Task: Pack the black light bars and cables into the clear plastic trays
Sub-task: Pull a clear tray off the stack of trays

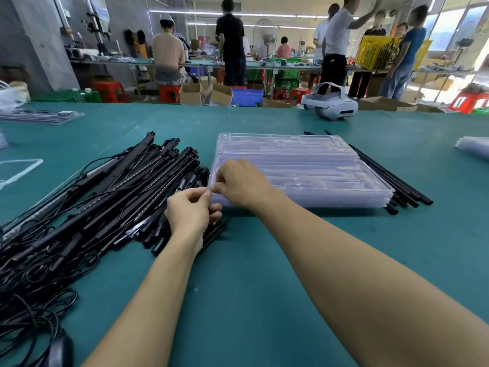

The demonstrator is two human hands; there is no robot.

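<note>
1. Both hands are meeting at the near-left corner of the trays (317, 165). My left hand (189, 207) and right hand (239, 181) are each pinching the corner edge, fingertips almost touching.
2. Judging the step: I am peeling the top tray off the stack. It is showing empty.
3. Bars (119, 192) are lying piled just left of the trays, with cables (34, 282) tangling nearer me. Loose bars (397, 178) are lying along the right side.
4. Risk: nested trays are probably clinging, so two may lift together. A hard pull may crack the thin corner or shove the stack.

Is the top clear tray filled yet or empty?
Empty: the top tray shows only clear moulded slots, nothing black inside.
</note>
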